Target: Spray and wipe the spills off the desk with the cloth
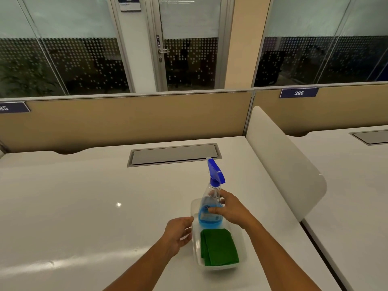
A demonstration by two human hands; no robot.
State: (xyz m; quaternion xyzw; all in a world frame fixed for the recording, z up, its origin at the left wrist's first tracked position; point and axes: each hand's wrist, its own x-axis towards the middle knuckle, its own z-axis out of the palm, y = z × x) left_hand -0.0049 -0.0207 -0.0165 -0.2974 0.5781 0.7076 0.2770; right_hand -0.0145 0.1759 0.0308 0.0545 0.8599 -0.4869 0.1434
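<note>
A clear spray bottle [211, 215] with blue liquid and a blue trigger head stands in a clear plastic tray [240, 244] on the white desk [84, 206]. My right hand [230, 206] wraps around the bottle's body from the right. A folded green cloth [218, 246] lies in the near half of the tray. My left hand [178, 232] rests against the tray's left rim, fingers curled on its edge. No spill on the desk shows clearly.
A grey cable hatch [174, 154] is set into the desk behind the bottle. A tan partition [136, 118] closes the far edge. A white rounded divider [281, 160] stands on the right, with another desk beyond it.
</note>
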